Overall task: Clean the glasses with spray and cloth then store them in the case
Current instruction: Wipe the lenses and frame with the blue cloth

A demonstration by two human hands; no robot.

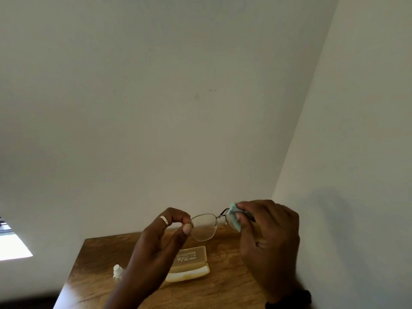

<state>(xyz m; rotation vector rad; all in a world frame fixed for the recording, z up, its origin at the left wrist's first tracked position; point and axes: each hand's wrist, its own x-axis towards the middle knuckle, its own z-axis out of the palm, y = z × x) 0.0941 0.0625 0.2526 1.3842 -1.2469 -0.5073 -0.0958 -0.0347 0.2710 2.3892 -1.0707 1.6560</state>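
Observation:
Thin metal-framed glasses point(204, 227) are held up in the air above the table. My left hand point(160, 239) pinches the left end of the frame between thumb and fingers. My right hand point(267, 239) presses a pale blue cloth point(234, 216) around the right lens, which the cloth and fingers mostly hide. Below them, a translucent cream case point(189, 264) lies open on the wooden table point(223, 288). A small white spray bottle point(117, 272) stands to the left of the case, partly behind my left forearm.
The table sits in a corner of two plain white walls point(178, 108). A bright window patch point(13, 246) shows at the far left. A dark band circles my right wrist point(294, 299).

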